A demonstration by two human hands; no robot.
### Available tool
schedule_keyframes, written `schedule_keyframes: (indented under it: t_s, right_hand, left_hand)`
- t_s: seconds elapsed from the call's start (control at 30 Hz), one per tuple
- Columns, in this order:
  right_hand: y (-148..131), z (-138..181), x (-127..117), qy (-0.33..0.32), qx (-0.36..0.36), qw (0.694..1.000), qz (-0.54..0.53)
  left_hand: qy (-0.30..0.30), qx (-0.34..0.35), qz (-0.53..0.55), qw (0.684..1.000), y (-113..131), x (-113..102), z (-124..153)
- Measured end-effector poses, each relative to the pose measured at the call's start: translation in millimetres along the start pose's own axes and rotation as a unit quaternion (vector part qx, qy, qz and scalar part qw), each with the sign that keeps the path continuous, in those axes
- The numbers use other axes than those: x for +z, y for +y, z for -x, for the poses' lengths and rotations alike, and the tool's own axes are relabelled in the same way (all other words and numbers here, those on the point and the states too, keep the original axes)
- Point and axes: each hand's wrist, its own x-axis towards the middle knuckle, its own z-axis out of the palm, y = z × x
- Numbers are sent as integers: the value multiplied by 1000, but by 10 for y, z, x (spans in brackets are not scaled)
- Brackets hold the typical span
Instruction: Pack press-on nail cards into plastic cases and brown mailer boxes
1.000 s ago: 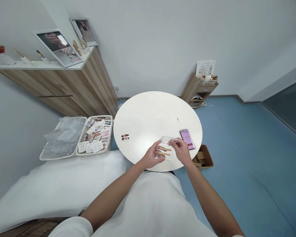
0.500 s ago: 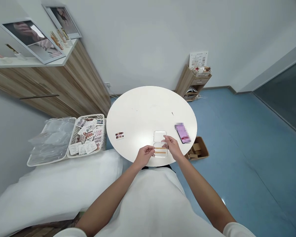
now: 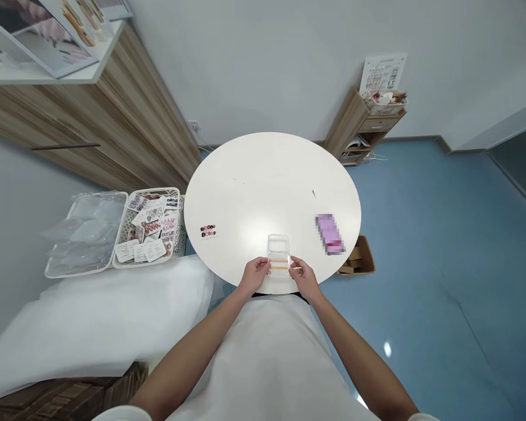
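Note:
A small clear plastic case (image 3: pixel 279 272) lies at the near edge of the white round table, its transparent lid (image 3: pixel 279 243) folded back away from me. Two thin orange strips (image 3: pixel 279 268) run across the inside of its base. My left hand (image 3: pixel 254 275) pinches the left side of the case with fingers closed. On the opposite side, my right hand (image 3: pixel 305 278) has thumb and fingers closed at the right edge. To the left on the table lies a card of press-on nails (image 3: pixel 208 231) in dark and pink tones.
A phone (image 3: pixel 330 234) with a purple screen lies on the right of the white table (image 3: pixel 267 175). Left of the table stand a basket of nail cards (image 3: pixel 151 225) and a basket of clear bags (image 3: pixel 87 234). A cardboard box (image 3: pixel 359 260) sits on the floor at right.
My right hand has come down from near the lid hinge to the right edge of the case. My left hand stays at the left edge. The camera view has tilted down.

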Motion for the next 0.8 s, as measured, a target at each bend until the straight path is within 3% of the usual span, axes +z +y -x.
schedule_keyframes:
  t_s: [0.23,0.4,0.67,0.8]
  right_hand:
    - [176,-307,-139,-38,56,998,6]
    - [243,-558,-181,-83,57,995,20]
    - [150,-837,-147,-121,67,989,57]
    - [119,-896,-123,-126,43,987,84]
  left_hand:
    - [12,-44,-59,997,-157,115,-271]
    - [64,-70,-124,988,-172,167,-426]
    - [123,-68,-192,971,-151,157,-443]
    - [115,-49,-206,971,-151,147,-406]
